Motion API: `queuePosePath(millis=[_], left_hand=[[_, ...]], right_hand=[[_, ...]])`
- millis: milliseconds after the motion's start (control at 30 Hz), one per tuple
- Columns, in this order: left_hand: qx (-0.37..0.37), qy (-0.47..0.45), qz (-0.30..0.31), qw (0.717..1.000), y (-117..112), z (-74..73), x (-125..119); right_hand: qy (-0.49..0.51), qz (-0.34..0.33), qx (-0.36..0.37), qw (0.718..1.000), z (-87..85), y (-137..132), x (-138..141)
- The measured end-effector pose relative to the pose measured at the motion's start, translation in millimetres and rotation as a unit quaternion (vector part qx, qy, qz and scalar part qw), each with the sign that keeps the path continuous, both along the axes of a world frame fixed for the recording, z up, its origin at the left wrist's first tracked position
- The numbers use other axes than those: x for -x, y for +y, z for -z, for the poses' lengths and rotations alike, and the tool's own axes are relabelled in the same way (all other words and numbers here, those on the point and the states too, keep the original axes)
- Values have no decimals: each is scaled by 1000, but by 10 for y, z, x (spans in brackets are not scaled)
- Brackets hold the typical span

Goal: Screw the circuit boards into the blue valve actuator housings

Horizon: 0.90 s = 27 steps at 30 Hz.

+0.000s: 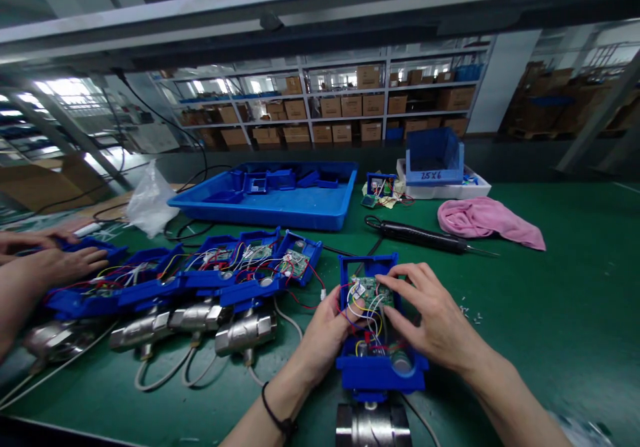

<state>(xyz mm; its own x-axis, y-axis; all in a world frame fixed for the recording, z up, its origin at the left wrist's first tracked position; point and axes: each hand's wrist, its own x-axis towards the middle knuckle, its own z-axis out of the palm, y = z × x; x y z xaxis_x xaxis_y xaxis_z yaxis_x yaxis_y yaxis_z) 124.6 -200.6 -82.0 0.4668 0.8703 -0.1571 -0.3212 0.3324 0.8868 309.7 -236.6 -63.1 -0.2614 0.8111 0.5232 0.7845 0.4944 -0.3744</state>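
A blue open actuator box (367, 263) sits on a steel valve body (373, 425) at the near edge of the green bench. Inside it lie a green circuit board (371, 289) and red, yellow and white wires. My left hand (327, 330) grips the box's left side, thumb pressed on the wires near the board. My right hand (434, 320) rests curled over the right half of the box, fingertips touching the board's edge. Whether the fingers pinch a wire is hidden.
A row of open blue valve units (200, 280) with steel bodies lies at the left, where another person's hands (45, 263) work. Behind are a blue tray (270, 197), a black electric screwdriver (425, 237), a pink cloth (487, 220), a blue bin (434, 159) and a plastic bag (150, 200).
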Motion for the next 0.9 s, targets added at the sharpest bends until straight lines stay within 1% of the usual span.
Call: queuePosePath(millis=[200, 433, 700, 900], left_hand=[[-12, 1, -2, 1000, 12, 5, 9], [-22, 42, -2, 999, 2, -31, -7], [-3, 28, -7, 1000, 3, -36, -25], [3, 30, -23, 999, 5, -34, -33]], right_hand=[[-4, -2, -13, 1000, 52, 45, 10], [-2, 1, -26, 1000, 67, 77, 62], [-8, 7, -17, 1000, 28, 81, 50], [-25, 10, -25, 999, 46, 100, 64]])
